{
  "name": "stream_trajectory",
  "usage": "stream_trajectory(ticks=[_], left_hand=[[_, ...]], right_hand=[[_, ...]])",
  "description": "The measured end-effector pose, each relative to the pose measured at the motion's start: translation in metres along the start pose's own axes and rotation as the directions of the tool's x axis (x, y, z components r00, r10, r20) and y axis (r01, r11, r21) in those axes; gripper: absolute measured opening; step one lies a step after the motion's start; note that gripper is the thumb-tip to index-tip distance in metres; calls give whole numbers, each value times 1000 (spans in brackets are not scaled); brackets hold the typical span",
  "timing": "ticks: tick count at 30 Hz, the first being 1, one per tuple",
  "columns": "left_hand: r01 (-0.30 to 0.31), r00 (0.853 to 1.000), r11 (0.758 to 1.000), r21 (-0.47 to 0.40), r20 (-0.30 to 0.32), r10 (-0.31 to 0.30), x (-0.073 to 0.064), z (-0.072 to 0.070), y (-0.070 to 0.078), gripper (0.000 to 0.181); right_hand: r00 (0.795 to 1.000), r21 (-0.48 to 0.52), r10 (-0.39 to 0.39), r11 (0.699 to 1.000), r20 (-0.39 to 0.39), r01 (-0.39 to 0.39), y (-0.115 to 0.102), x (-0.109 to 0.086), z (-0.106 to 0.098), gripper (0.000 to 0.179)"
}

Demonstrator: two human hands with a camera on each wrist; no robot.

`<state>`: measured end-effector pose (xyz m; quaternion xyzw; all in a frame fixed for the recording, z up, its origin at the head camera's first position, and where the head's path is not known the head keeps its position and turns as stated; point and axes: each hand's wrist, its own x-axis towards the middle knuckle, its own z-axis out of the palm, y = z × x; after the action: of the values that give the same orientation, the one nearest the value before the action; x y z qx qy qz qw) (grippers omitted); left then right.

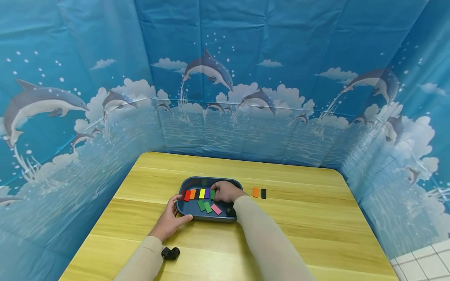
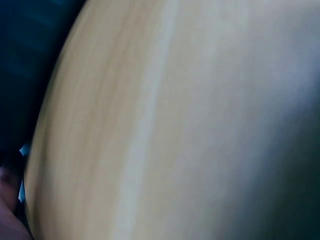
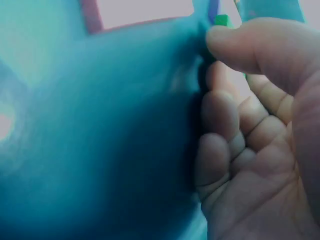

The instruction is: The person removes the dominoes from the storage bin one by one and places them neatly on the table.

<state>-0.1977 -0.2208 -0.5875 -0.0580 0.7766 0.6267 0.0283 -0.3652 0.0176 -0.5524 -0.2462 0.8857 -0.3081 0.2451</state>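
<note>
A dark blue tray (image 1: 214, 219) lies on the table, and my left hand (image 1: 166, 222) grips its left end, thumb at the front rim. Inside, small rectangular blocks stand in a row: red (image 1: 188, 195), orange (image 1: 192, 194), black (image 1: 197, 194), yellow (image 1: 202, 193) and purple (image 1: 207, 193). At the row's right end my right hand (image 1: 228, 191) pinches a green block (image 1: 212, 194) between thumb and fingers. Two other green blocks (image 1: 208, 207) and a pink block (image 1: 216, 209) lie loose in front. The left wrist view is blurred and shows mostly tabletop.
Outside the tray, to its right, an orange block (image 1: 255, 192) and a black block (image 1: 263, 193) lie on the wooden table (image 1: 309, 226). A blue dolphin-print curtain (image 1: 225, 128) surrounds the table's back and sides. A black device (image 1: 170, 253) sits at the left wrist.
</note>
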Motion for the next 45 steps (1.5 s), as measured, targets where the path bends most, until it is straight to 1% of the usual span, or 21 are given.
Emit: stream_trajectory(ticks=[2, 5, 8, 10, 13, 16, 19, 21, 23, 26, 29, 33, 39, 45], left_hand=[[7, 1000, 1000, 0, 2, -7, 0, 1, 0, 86], [2, 1000, 1000, 8, 10, -3, 0, 2, 2, 86], [-8, 1000, 1000, 13, 12, 8, -1, 2, 3, 86], [-9, 1000, 1000, 17, 14, 8, -1, 1, 2, 86], [-2, 1000, 1000, 13, 19, 1, 0, 0, 2, 86], [6, 1000, 1000, 18, 24, -6, 0, -1, 2, 86], [5, 1000, 1000, 30, 27, -5, 0, -3, 2, 86], [7, 1000, 1000, 30, 28, -8, 0, -4, 2, 87], [8, 999, 1000, 22, 32, -9, 0, -3, 2, 87], [4, 999, 1000, 7, 40, -4, 0, -2, 0, 89], [-3, 999, 1000, 2, 43, 3, 1, -2, -2, 90], [-3, 999, 1000, 3, 39, 3, 1, -2, -3, 90], [-1, 999, 1000, -7, 45, 1, 1, -2, -3, 89], [-4, 999, 1000, -5, 38, 4, 1, -1, -2, 89]], right_hand=[[1000, 33, -17, 999, 10, 17, -3, -5, -7, 47], [998, 113, -67, 991, 8, 66, -7, -16, -25, 48], [994, 180, -102, 978, -28, 106, -6, -32, -48, 49], [994, 204, -96, 973, -62, 106, 2, -44, -65, 50], [993, 213, -45, 975, -107, 67, 29, -65, -89, 52], [990, 217, 42, 976, -133, -12, 65, -86, -107, 56], [979, 216, 135, 971, -151, -101, 103, -106, -116, 56], [969, 213, 191, 964, -155, -156, 126, -116, -117, 57], [959, 198, 237, 959, -155, -205, 144, -125, -114, 58], [948, 173, 280, 952, -150, -254, 158, -134, -106, 60], [945, 151, 289, 952, -152, -266, 160, -136, -99, 60], [947, 115, 281, 957, -158, -265, 158, -133, -95, 58], [948, 56, 274, 962, -164, -268, 159, -128, -94, 56], [951, 42, 253, 967, -176, -249, 161, -126, -93, 57]])
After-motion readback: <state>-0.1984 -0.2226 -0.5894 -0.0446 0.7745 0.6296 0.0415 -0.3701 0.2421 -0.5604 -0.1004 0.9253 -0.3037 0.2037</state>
